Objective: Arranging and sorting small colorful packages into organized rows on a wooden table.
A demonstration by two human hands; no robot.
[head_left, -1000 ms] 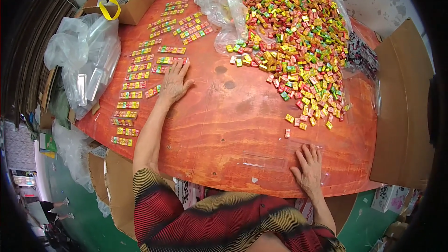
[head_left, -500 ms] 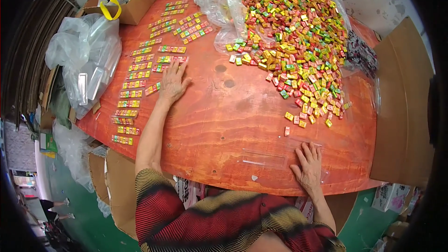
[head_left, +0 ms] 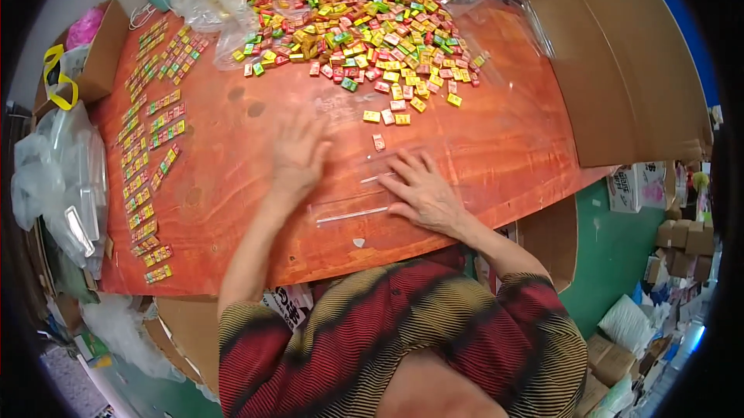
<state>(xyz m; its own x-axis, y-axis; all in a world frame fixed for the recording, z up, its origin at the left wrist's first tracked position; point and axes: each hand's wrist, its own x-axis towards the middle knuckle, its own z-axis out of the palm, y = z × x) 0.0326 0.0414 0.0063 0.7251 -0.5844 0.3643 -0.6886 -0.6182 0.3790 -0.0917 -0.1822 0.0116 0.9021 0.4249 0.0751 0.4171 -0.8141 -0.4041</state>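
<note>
My left hand (head_left: 298, 151), smeared by motion, hovers over or rests on the middle of the red table with its fingers apart and nothing seen in it. My right hand (head_left: 425, 192) lies palm down with spread fingers over thin clear plastic trays; one tray (head_left: 353, 215) shows between the hands. Just beyond the right fingertips sits a single red-and-white wrapped block (head_left: 378, 142), like a small sweet. A large pile of such blocks (head_left: 349, 30), red, yellow and green, spreads across the far side. Filled rows of blocks (head_left: 167, 134) stand at the left.
A clear bag of plastic trays (head_left: 74, 185) hangs at the left table edge, near a cardboard box (head_left: 108, 54) with a yellow strap. A tall cardboard panel (head_left: 612, 61) borders the right side. A small white scrap (head_left: 358, 243) lies near the front edge.
My left hand has left the filled rows and come to the middle of the table. My right hand has shifted left over the clear trays. The view has turned to the right.
</note>
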